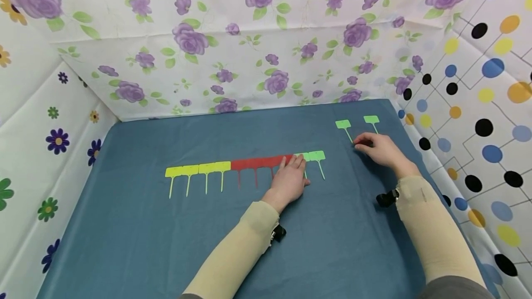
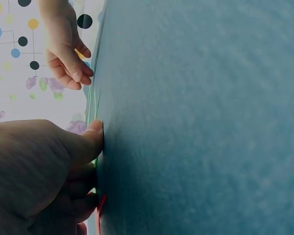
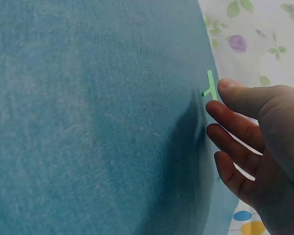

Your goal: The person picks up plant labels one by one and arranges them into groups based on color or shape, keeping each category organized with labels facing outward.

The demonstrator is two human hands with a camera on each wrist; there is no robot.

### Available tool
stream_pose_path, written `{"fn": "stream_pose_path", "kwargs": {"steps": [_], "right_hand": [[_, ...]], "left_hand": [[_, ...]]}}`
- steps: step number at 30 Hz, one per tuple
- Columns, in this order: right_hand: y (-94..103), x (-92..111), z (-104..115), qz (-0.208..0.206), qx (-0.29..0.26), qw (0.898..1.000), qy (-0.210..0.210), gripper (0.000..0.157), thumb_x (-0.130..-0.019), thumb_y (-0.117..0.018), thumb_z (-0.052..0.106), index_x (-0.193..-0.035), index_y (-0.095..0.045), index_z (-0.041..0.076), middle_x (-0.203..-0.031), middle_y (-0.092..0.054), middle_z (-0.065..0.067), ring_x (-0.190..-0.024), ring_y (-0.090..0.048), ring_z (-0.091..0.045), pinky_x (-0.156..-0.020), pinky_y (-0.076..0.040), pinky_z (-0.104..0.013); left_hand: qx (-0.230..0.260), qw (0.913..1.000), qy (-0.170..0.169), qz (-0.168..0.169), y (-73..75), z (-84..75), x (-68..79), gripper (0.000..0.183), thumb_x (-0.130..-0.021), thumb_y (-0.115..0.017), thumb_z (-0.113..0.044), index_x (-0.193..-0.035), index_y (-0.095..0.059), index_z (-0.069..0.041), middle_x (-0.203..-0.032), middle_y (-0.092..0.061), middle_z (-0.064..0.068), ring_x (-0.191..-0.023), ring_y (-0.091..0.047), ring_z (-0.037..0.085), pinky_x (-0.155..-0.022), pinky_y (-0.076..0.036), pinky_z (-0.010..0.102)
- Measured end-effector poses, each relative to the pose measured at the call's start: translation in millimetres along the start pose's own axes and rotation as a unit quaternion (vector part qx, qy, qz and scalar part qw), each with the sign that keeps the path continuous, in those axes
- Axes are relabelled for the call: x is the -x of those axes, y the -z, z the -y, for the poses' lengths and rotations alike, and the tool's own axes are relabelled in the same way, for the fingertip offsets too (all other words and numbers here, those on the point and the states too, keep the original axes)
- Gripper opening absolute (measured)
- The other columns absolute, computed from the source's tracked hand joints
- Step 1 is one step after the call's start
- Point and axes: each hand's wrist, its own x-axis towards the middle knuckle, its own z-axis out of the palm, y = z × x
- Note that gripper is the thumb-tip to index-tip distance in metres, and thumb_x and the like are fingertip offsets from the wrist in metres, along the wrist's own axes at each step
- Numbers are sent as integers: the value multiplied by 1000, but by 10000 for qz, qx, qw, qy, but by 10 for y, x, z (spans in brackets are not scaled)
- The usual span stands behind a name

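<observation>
Flat T-shaped plant labels lie side by side in a row on the blue cloth. Yellow labels [image 1: 190, 170] are at the left end, red labels [image 1: 253, 164] in the middle and green labels [image 1: 317, 155] at the right end. My left hand [image 1: 287, 180] rests over the join of red and green, its fingers laid across the label heads and hiding part of them. Farther right, my right hand [image 1: 380, 150] hovers beside a loose green label [image 1: 343, 124], fingertips right at its stem end. In the right wrist view the thumb and fingers [image 3: 235, 120] stand apart.
Another loose green label [image 1: 371, 119] lies at the back right, partly behind my right hand. Blue cloth [image 1: 124, 225] covers the table. A flowered sheet [image 1: 249, 73] rises at the back, with a dotted sheet [image 1: 465, 119] on the right and another flowered sheet [image 1: 70, 165] on the left.
</observation>
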Motion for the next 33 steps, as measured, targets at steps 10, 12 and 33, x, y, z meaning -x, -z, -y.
{"fn": "stream_pose_path", "kwargs": {"steps": [10,12,33], "right_hand": [[0,-103,52,-203,87,9995,-210,21,-101,-61,29,-116,-69,16,-109,-67,-7,-97,-61,-26,-85,-50,-49],[13,-165,75,-261,198,9990,-295,22,-102,-59,26,-119,-68,15,-112,-66,-9,-98,-60,-28,-87,-50,-51],[-1,-673,325,326,1928,9763,-927,62,-103,-57,29,-159,-30,19,-150,-29,-29,-131,-29,-52,-97,-35,-69]], "left_hand": [[58,10000,41,7,-26,1,17,67,-101,-57,-39,-156,-33,-8,-164,-23,6,-151,-16,23,-124,-10,43],[66,10000,41,5,-31,0,15,67,-101,-57,-38,-156,-33,-8,-164,-24,6,-151,-16,23,-124,-10,43],[160,9998,69,76,-30,14,-9,68,-101,-57,-39,-157,-32,-9,-164,-23,4,-152,-15,21,-124,-9,42]]}}
